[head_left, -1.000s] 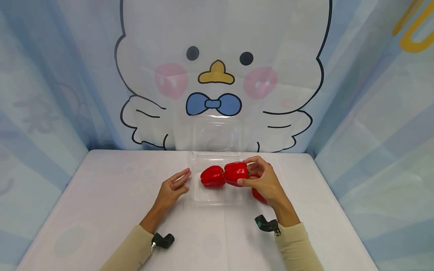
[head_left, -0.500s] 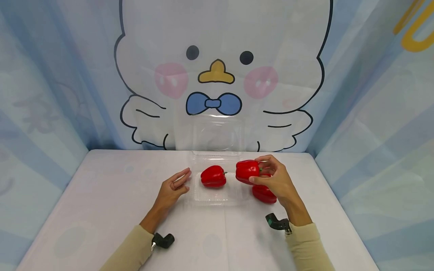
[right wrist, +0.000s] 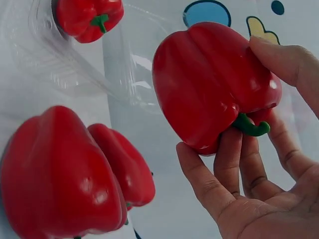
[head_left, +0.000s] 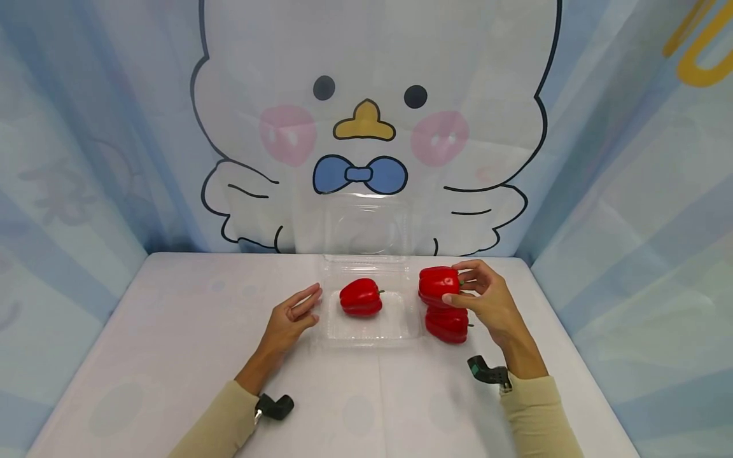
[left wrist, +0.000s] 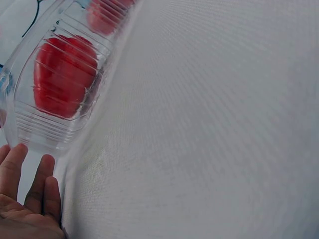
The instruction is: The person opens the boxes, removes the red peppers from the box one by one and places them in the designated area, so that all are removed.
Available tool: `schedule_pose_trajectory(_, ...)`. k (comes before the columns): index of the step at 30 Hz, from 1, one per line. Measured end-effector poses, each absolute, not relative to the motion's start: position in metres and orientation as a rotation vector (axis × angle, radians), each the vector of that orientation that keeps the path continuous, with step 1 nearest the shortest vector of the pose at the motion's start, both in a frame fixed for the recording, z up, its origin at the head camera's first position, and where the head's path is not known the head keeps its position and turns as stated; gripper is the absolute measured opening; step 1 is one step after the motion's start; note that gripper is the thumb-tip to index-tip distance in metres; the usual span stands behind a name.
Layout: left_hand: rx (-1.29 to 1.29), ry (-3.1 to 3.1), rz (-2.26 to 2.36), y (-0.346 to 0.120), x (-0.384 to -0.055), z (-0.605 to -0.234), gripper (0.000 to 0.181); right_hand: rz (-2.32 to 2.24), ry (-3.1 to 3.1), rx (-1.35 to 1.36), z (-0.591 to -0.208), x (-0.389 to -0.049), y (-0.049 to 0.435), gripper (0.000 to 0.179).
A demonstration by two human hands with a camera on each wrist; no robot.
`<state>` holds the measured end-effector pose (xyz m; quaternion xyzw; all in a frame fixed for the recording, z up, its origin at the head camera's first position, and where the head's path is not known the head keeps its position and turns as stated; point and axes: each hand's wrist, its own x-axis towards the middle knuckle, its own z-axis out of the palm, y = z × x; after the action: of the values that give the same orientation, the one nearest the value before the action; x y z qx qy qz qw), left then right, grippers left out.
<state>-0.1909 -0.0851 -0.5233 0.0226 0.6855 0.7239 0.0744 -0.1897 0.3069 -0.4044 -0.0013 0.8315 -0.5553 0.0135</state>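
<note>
Pepper (head_left: 438, 284), pinched in the right hand (head_left: 487, 302) — stem (right wrist: 251, 127) toward the palm — is just right of the clear container (head_left: 397, 318), with the left hand (head_left: 293, 321), loosely spread and holding nothing, at the opposite edge.

sleeves (head_left: 220, 416): 2, beige | wrist cameras (head_left: 276, 407): 2, black, bent

Soft light leaves faint shadows on the worktop (head_left: 189, 331) and glints on the box (head_left: 375, 328); the left wrist view looks hazy.
</note>
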Motion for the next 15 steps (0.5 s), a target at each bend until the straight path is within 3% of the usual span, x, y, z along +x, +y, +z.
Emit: schedule_pose_trajectory(15, 0.076, 2.061, 2.17, -0.086, -0.191, -0.523, 0.066, -1.756, 2.612, 0.017, -0.411, -0.197, 0.341, 0.062)
